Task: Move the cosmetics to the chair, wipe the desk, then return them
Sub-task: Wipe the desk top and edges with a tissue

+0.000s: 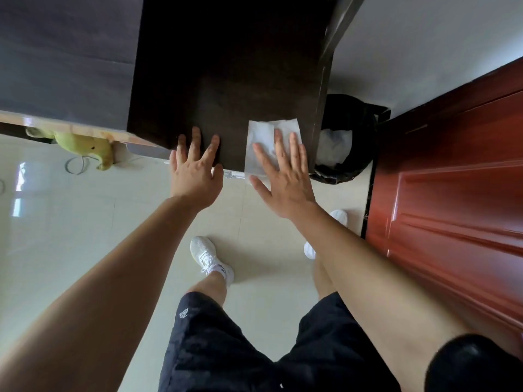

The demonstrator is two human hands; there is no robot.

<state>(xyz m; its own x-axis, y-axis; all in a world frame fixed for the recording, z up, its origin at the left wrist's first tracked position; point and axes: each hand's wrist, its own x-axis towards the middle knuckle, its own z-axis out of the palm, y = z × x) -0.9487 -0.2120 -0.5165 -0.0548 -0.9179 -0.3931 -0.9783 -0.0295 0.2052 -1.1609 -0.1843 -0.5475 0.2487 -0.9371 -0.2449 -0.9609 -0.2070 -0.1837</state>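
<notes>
Dark desk [226,80], right hand [285,182] pressing wipe [263,137]

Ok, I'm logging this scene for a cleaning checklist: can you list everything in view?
desk: one, dark brown, top centre
wipe: one, white, flat on the desk's near right corner
bin: one, black-lined, on the floor right of the desk
plush toy: one, green, left of the desk
door: one, red-brown, right side
floor: pale tiles, below everything
shoes: two, white, on the floor
shorts: one pair, black, bottom
left hand: one, fingers spread, touching the desk's near edge
right hand: one, flat, pressing the wipe
</notes>
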